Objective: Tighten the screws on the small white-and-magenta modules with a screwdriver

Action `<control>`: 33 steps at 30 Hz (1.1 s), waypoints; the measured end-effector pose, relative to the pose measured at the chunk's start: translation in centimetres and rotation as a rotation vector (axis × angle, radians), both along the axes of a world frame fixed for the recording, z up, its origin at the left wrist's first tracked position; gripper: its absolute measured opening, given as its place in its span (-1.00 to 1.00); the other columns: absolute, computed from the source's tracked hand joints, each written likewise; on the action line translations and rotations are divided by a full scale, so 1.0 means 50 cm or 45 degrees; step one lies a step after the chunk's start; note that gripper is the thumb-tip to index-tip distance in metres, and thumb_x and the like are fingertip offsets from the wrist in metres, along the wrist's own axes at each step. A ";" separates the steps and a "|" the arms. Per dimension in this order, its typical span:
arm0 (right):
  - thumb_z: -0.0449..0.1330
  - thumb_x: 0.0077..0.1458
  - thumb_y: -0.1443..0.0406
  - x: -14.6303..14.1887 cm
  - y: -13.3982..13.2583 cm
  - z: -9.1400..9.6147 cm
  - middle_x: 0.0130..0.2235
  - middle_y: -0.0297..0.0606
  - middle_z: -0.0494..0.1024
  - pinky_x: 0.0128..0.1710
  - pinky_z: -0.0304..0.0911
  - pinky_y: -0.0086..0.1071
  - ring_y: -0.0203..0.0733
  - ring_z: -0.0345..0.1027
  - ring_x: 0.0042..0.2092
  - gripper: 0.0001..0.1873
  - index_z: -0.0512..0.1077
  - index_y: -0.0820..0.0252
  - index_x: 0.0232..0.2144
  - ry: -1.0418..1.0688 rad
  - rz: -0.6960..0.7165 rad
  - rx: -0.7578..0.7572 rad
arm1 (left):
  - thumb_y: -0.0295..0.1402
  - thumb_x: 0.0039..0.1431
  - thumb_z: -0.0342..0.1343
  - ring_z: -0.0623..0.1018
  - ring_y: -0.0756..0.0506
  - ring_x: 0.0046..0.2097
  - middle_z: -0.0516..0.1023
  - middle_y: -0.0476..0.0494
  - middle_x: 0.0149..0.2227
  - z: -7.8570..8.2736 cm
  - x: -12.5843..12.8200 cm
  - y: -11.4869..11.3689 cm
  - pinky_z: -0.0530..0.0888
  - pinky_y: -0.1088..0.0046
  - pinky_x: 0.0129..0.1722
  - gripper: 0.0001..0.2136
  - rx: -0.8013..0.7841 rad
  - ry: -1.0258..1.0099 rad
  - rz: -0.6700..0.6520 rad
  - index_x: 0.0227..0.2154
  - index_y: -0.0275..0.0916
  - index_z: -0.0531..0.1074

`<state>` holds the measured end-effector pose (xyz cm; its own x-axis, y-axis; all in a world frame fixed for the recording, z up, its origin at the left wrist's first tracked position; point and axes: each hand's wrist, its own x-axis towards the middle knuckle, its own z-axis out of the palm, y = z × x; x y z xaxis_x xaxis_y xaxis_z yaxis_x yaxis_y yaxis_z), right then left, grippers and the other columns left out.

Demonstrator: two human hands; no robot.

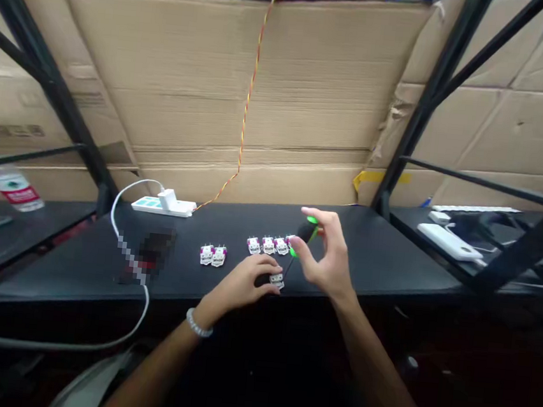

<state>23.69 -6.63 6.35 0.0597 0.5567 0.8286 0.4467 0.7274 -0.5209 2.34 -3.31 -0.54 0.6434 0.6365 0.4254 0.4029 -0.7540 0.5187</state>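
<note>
A screwdriver [305,231] with a black and green handle is held in the right hand [327,253], gripped between the thumb and the fingers. Its thin shaft is slanted down toward a small white part [276,281], which is pinched at the front edge of the worktop [391,260] by the thumb and fingertips of the left hand [250,281]. Whether the part is touched by the tip cannot be told. The two hands are set near each other but apart, and a pale beaded bracelet [199,324] is worn on the left wrist.

Just beyond the held part, a row of white and purple parts [268,245] is laid out, its right end partly hidden by the screwdriver. To the left, a pair of similar parts [213,255] is placed side by side.

Farther back, a white plug [168,200] is seated in a power strip [184,209], and a white cable [146,310] is looped over the front edge. A twisted wire [247,99] is hung down the cardboard [182,80] behind.
</note>
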 end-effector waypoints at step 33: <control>0.22 0.33 0.22 -0.017 -0.003 0.003 0.06 -0.08 0.55 0.02 0.48 -0.09 -0.02 0.49 -0.01 -0.42 0.32 0.08 0.35 -0.061 0.052 0.038 | -0.23 0.27 0.38 0.60 -0.24 0.16 0.62 -0.22 0.10 0.000 -0.003 0.002 0.51 0.13 0.27 -0.73 -0.018 -0.005 0.002 -0.01 -0.16 0.65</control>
